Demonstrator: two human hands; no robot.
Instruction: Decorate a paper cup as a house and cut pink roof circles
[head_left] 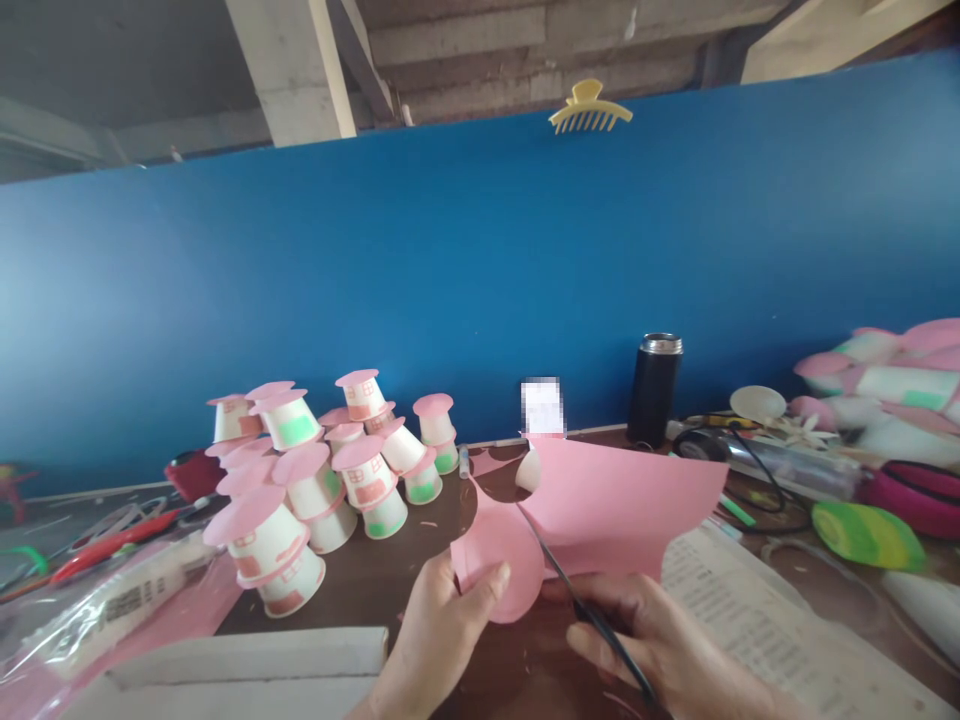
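My left hand pinches a round piece of pink paper, its thumb lying on top near the edge. In my right hand is a pair of dark scissors, seen nearly edge-on. Their blades point up and left, between the round piece and a large pink sheet with a curved cut edge. Around the upper left, the round piece seems still joined to a narrow strip of the sheet. The scissors' finger loops are mostly hidden by my right hand.
Stacked paper cups with pink paper discs stand at left. A black thermos stands by the blue partition. Right lie printed paper, a green-yellow item and more decorated cups. A white box is front left.
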